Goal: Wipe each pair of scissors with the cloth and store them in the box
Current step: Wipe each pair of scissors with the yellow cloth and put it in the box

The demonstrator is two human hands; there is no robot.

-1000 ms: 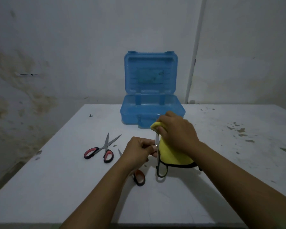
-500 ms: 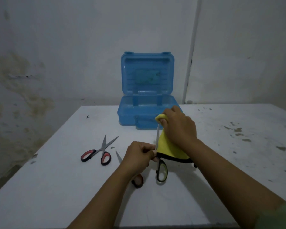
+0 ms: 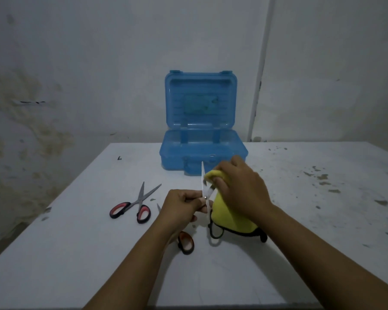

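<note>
The fingers (image 3: 189,199) of my left hand (image 3: 179,209) are curled tight and pinch the scissors (image 3: 205,193) near the pivot, in the center of the frame. The blades point up and are slightly apart; a dark handle loop hangs below. My right hand (image 3: 242,189) grips the yellow cloth (image 3: 229,217), pressed on 1 blade. Left of center, 1 pair of red-handled scissors (image 3: 136,205) lies on the desk (image 3: 76,253). I see another handle (image 3: 186,242) under my left wrist. The blue box (image 3: 202,151) stands behind with its lid up, above center.
</note>
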